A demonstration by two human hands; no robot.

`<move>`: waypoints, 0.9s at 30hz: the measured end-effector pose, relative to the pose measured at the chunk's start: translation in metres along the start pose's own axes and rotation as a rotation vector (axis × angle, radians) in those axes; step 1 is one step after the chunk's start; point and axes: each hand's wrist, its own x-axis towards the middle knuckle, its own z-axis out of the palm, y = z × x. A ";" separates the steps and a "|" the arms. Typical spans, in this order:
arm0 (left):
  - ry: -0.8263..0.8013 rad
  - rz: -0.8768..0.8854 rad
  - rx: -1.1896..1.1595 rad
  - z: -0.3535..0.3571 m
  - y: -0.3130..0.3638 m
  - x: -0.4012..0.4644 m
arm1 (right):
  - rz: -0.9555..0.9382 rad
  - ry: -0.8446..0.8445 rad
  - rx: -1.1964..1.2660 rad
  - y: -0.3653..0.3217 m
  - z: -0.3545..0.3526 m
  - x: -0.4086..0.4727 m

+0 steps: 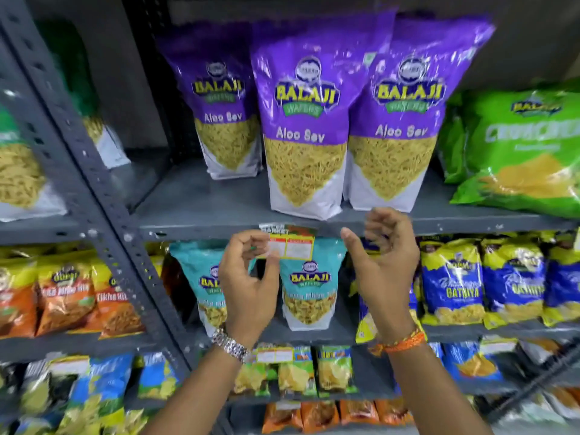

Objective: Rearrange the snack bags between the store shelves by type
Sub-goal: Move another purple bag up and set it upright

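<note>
Three purple Aloo Sev bags (303, 127) stand upright side by side on the upper grey shelf (201, 211). Below them, two teal snack bags (309, 287) stand on the middle shelf. My left hand (248, 277) hovers in front of the left teal bag, fingers curled and apart, holding nothing. My right hand (383, 262) is raised just under the upper shelf's front edge, fingers loosely spread and empty. Neither hand touches a bag.
A green snack bag (518, 152) leans at the upper right. Blue-and-yellow Gathiya bags (455, 284) fill the middle shelf's right side, orange bags (66, 296) the left bay. A price label (295, 244) hangs on the shelf edge. A slotted upright post (94, 196) divides the bays.
</note>
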 end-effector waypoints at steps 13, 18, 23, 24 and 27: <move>-0.379 -0.308 -0.278 0.032 0.007 0.165 | -0.067 -0.244 -0.290 -0.022 0.055 0.067; -0.561 -0.333 -0.317 0.033 -0.001 0.165 | -0.045 -0.257 -0.224 -0.022 0.060 0.072; -0.505 -0.286 -0.306 0.031 0.003 0.160 | -0.031 -0.251 -0.165 -0.024 0.066 0.072; -0.487 -0.275 -0.302 0.029 0.003 0.159 | -0.037 -0.251 -0.166 -0.023 0.068 0.073; -0.439 -0.246 -0.276 0.015 0.002 0.161 | -0.034 -0.284 -0.149 -0.027 0.078 0.075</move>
